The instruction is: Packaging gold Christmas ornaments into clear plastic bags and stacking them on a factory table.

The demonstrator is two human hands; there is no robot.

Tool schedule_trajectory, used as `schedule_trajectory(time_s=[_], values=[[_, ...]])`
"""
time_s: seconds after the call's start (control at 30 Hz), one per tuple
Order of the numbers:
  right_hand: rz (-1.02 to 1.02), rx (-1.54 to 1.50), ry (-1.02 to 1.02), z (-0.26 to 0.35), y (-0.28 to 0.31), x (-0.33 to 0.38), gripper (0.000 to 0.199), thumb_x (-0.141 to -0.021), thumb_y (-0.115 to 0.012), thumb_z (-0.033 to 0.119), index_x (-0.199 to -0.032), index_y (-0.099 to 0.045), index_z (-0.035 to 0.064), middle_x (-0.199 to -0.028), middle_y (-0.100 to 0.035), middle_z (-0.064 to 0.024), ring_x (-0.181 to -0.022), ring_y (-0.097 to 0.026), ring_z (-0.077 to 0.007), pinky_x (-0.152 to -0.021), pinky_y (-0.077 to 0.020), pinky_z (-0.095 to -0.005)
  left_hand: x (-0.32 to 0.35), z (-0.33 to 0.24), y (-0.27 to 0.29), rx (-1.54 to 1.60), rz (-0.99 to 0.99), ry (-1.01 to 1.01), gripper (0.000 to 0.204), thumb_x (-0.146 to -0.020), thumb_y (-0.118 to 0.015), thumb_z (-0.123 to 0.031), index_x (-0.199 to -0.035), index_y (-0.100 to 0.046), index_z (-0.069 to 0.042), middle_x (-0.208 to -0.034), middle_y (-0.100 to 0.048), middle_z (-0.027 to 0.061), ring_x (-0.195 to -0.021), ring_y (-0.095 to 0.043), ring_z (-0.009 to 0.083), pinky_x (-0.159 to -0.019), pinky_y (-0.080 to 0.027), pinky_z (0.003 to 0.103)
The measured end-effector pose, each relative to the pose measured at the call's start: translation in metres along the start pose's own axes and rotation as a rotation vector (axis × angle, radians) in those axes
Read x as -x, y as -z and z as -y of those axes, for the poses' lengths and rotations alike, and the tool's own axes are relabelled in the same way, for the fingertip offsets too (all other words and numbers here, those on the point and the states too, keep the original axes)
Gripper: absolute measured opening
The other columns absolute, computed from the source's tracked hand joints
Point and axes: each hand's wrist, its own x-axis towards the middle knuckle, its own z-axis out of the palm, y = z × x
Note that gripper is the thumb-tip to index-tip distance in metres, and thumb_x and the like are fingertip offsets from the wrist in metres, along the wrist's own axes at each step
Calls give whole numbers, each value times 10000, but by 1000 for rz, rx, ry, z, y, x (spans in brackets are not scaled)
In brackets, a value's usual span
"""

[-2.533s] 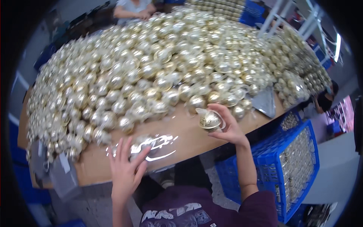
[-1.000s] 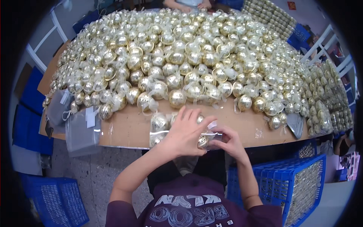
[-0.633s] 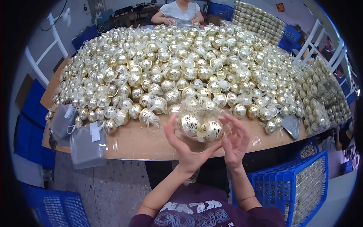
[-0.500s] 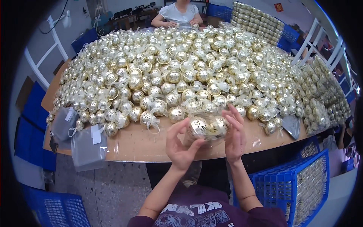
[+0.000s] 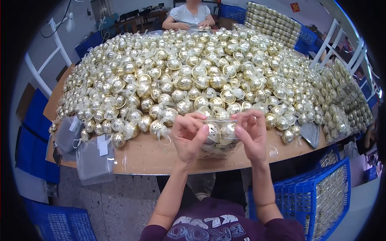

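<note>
Two grips, left hand and right hand, pinch closed on either end of the upper edge of a clear bag of gold balls over the desk, best held level and evenly taut so the balls settle neatly.

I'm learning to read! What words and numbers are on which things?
I don't copy writing; it stands here:
Purple cloth shirt: big pale letters.
Shiny gold balls inside clear plastic bag: dark lettering, partly covered.
White paper slip: any marks too small.
Square red wall sign: too small.
Dark boxy object, far back: too small.
</note>
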Motion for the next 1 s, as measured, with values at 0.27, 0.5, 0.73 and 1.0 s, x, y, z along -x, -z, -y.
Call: schedule_trajectory(time_s=[0.27, 0.5, 0.73, 1.0], values=[[651, 1289, 247, 55, -14, -47, 221, -773, -727, 259, -896, -662, 88, -793, -588, -17, -800, -546, -194, -761, -378, -331, 4, -11, -9, 75, -108, 132, 369, -782, -644, 89, -892, -344, -96, -725, -580, 49, -969, -568, 203, -919, -415, 380], [637, 1241, 204, 47, -29, -36, 153, -776, -720, 131, -860, -634, 37, -811, -599, -77, -768, -584, -253, -681, -449, -353, 3, -8, -1, 66, -50, 130, 380, -799, -634, 65, -913, -317, -111, -772, -563, 51, -988, -554, 199, -829, -454, 314], [401, 1193, 391, 29, -23, -17, 129, -771, -715, 65, -866, -635, 28, -844, -599, -81, -792, -589, -237, -678, -479, -321, 2, -10, -3, 125, -57, 143, 382, -785, -654, 78, -898, -336, -100, -744, -595, 57, -953, -564, 193, -922, -416, 375], [165, 769, -56, 15, -4, -22, 243, -805, -723, 146, -994, -624, 30, -850, -604, 10, -827, -519, -91, -767, -404, -215, -3, -29, -13, -31, -37, 291, 384, -799, -598, 49, -1114, -391, -27, -999, -532, 100, -1032, -514, 165, -958, -399, 328]])
